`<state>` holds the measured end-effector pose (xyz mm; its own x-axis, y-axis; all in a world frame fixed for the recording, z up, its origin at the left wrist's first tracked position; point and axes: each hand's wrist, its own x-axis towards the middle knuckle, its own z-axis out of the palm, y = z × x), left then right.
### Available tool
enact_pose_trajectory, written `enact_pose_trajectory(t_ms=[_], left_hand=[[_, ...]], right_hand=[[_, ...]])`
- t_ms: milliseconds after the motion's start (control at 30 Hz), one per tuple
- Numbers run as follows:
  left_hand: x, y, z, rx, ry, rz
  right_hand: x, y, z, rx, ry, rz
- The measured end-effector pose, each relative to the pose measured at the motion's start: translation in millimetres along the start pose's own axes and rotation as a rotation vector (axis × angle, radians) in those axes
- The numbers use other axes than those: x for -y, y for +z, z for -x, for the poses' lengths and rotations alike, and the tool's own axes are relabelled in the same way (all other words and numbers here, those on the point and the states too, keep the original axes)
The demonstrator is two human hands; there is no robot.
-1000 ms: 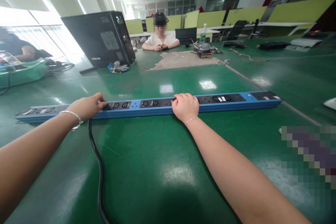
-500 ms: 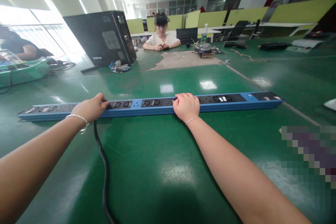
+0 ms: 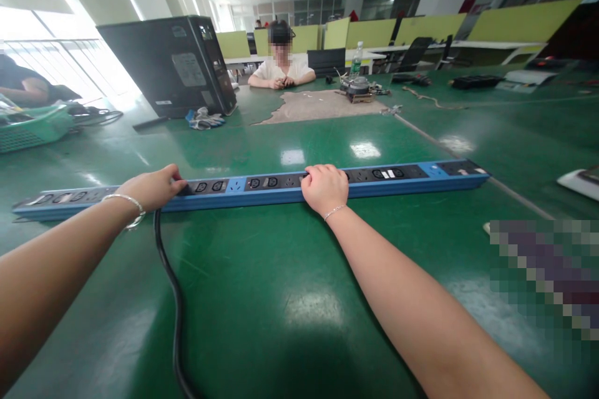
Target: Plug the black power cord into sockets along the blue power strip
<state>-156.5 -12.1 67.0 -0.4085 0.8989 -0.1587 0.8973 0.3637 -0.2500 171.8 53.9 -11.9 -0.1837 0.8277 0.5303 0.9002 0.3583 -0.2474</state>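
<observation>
A long blue power strip with black socket sections lies across the green table in front of me. My left hand, a bracelet at its wrist, is closed over the strip left of its middle, thumb and fingers bent at the strip's top. From beneath this hand a thick black cable runs down toward me; its upper end is hidden. Right of the middle, my right hand is closed over the strip with curled fingers, covering some of the sockets.
A black computer case stands back left, with gloves beside it. A green basket is at far left. Another person sits opposite, near a bottle and a round metal part. A blurred-out item lies right.
The whole scene has shifted slightly left in view as the camera turned. Both hands keep their places on the power strip.
</observation>
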Motion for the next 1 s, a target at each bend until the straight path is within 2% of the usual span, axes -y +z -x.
enact_pose_trajectory(t_ms=[100,267,533,800,1000], left_hand=[[-0.3,-0.4,-0.7,0.004,0.005,0.012],[-3.0,6.3,6.5,-0.057,-0.057,0.043],[0.4,0.6,-1.6,-0.022,0.007,0.072],[-4.2,6.6,12.2,-0.069,-0.028,0.089],[-2.3,3.7,11.4,-0.064,-0.011,0.117]], right_hand=[[0.1,-0.3,0.0,0.003,0.000,0.001],[0.6,-0.6,0.0,0.012,0.008,-0.002],[-0.2,0.4,-0.4,-0.001,0.008,0.005],[-0.1,0.8,0.0,-0.006,0.008,0.003],[-0.3,0.8,-0.2,-0.005,0.004,0.004]])
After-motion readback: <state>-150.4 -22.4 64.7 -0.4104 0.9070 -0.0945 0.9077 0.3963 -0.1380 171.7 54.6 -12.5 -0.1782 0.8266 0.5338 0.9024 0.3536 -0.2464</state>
